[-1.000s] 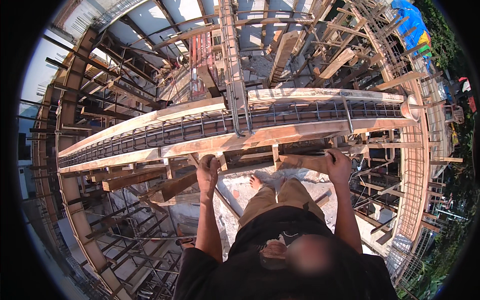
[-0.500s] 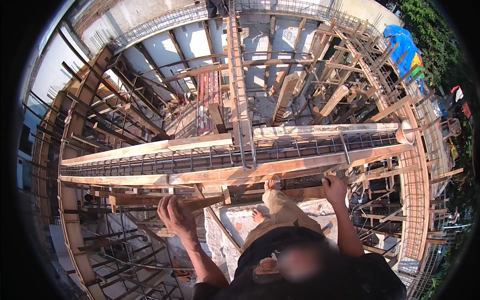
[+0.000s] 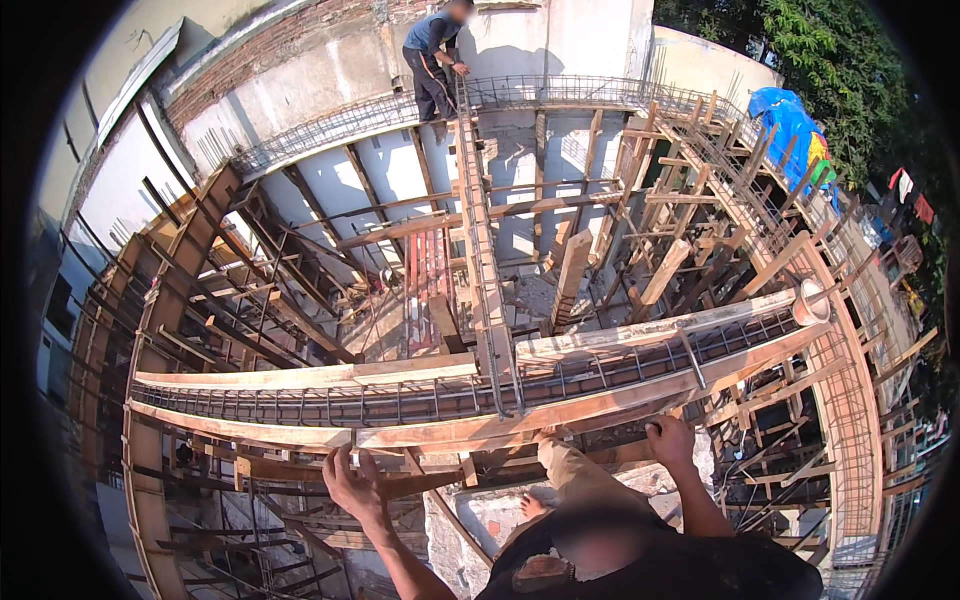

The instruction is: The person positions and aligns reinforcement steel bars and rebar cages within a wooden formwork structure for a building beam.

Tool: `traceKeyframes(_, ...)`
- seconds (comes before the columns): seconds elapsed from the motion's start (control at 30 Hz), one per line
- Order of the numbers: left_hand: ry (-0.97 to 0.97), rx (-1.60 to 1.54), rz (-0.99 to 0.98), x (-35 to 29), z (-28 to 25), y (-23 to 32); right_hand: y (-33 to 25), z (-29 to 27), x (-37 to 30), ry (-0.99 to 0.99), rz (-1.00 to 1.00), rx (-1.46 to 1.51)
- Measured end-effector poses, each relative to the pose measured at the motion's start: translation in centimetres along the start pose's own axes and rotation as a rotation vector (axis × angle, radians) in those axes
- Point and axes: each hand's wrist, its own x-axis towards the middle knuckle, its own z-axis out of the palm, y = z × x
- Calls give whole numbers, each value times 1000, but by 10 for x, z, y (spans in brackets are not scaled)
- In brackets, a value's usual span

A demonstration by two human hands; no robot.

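I list, from my remote post: one left hand (image 3: 355, 485), fingers spread and slightly bent, nothing seen between them, just short of the near board (image 3: 430, 434) in my view; whether the fingertips touch it, I cannot tell. One right hand (image 3: 672, 440), fingers curled in, near the right part of the same board; I cannot tell whether it is clamped on anything. One long wooden trough, lying crosswise ahead of both hands, made up of that near board and far boards (image 3: 310, 377), with a steel cage (image 3: 400, 405) lying between them. One short metal bar (image 3: 690, 358) across the trough's right part. One round pale bucket (image 3: 812, 303) at its right end. One second steel cage (image 3: 475, 200), running away from the trough's middle toward the back wall (image 3: 340, 70). One co-worker (image 3: 430, 60), standing at that cage's far end, a hand near the upright rods. One bare foot (image 3: 532, 505) of the wearer on a rough concrete ledge (image 3: 460, 530). Timber posts (image 3: 570, 275) stand beyond the trough; one blue sheet (image 3: 780, 125) hangs at upper right, beside trees (image 3: 835, 60).
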Motion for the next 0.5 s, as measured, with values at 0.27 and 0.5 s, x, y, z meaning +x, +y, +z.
traceKeyframes(0.27, 324, -228, -49, -4, 23, 17, 8, -6, 9, -260, 19, -92)
traceKeyframes(0.5, 275, -277, -124, -9, 24, 1, -121, 29, 83, -462, -234, 360)
